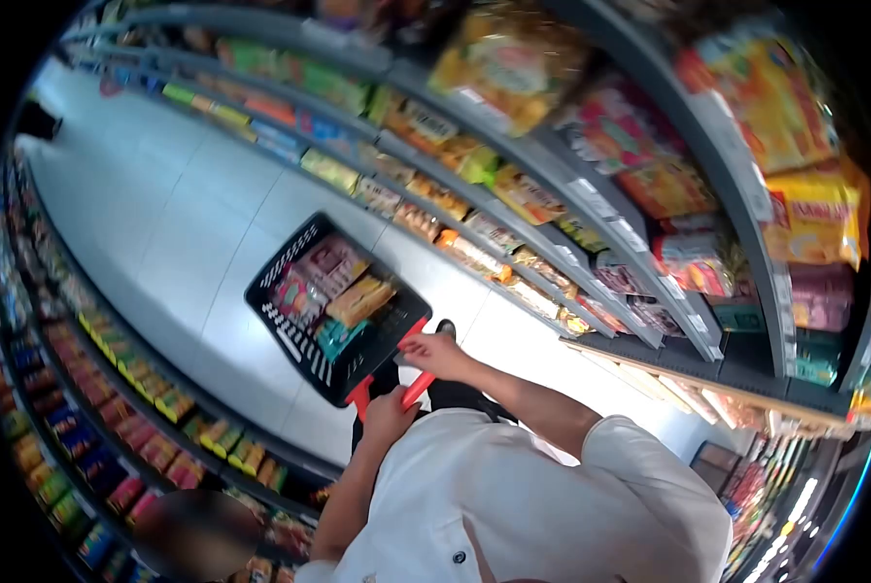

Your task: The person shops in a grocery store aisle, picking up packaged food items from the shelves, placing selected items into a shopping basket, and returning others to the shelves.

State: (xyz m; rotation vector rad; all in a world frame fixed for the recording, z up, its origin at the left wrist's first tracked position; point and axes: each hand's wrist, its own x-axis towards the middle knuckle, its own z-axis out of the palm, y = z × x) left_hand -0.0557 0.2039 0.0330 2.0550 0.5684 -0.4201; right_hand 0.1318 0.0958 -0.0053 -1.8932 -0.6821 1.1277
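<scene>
A black shopping basket [330, 381] with slotted sides hangs tilted in front of my body. It has a red handle [418, 389]. My left hand [389, 418] is closed around the near side of this handle. At its right end, my right hand [439, 356] has its fingers curled in at the handle; a small greyish shape under them is too blurred to name. Inside the basket lie a pinkish-purple package [330, 264], a colourful bag [294, 296], a tan-yellow package [361, 301] and a teal package [342, 340].
Grey shelves [542, 146] with packaged snacks run along the right side of the aisle. More stocked shelves [134, 389] curve along the left. Pale floor tiles [183, 194] lie between them. A dark shoe [445, 328] shows beyond my right hand. Someone's dark-clad leg [39, 120] is at the far left.
</scene>
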